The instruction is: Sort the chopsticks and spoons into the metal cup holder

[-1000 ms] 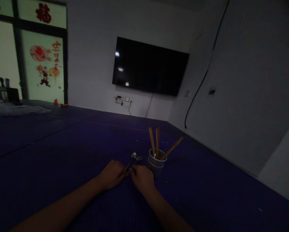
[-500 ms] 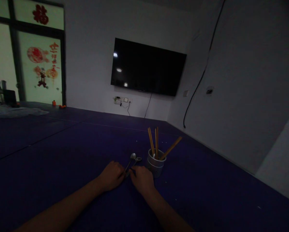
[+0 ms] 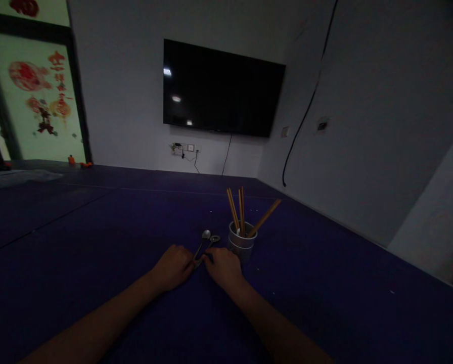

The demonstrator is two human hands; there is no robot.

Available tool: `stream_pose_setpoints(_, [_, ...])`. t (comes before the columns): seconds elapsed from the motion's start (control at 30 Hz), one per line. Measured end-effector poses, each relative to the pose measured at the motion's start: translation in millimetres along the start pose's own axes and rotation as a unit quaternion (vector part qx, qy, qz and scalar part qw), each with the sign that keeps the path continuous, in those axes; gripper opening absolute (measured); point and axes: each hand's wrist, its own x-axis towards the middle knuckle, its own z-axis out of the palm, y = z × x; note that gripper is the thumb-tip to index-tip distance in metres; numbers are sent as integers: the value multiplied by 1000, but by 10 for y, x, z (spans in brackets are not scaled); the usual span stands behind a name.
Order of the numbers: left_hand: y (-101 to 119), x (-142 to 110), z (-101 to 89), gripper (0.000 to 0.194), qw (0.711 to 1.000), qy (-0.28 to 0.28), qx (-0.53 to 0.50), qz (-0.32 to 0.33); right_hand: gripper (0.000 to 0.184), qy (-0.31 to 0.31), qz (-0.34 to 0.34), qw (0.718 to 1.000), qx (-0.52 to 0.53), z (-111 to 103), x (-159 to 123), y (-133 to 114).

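A metal spoon (image 3: 206,235) lies on the dark blue-purple tabletop, bowl pointing away from me. Beside it is a second metal utensil with a ring-like end (image 3: 215,238); the two handles converge between my hands. My left hand (image 3: 175,265) is closed, with thumb and fingertips at the lower end of the spoon handle. My right hand (image 3: 223,266) is curled over the handle of the ring-ended utensil, its fingers bent and partly hidden. Just beyond that hand stands a grey metal cup (image 3: 241,243) with several wooden chopsticks (image 3: 264,217) and a small white-ended piece inside.
The wide tabletop (image 3: 108,222) reaches back to a wall with a black television (image 3: 222,91). Small orange objects (image 3: 72,160) and clear plastic film (image 3: 25,177) lie at the far left. A black cable (image 3: 304,119) hangs down the right wall.
The view has turned slightly right and down, so everything appears shifted left and up. My hands stay at the two utensils, and the cup keeps its place beside them.
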Motion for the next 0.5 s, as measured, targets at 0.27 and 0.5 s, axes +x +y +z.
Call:
stream_pose_setpoints(0.27, [33,-1,-28,32,1000,-2,7,-5,29,-4,0,1000,-11,-31,-7,1])
stream_pose_setpoints(0.5, [57,9,-19,27,1000,1,8,-30,28,1,2,1000,-20,13,10,11])
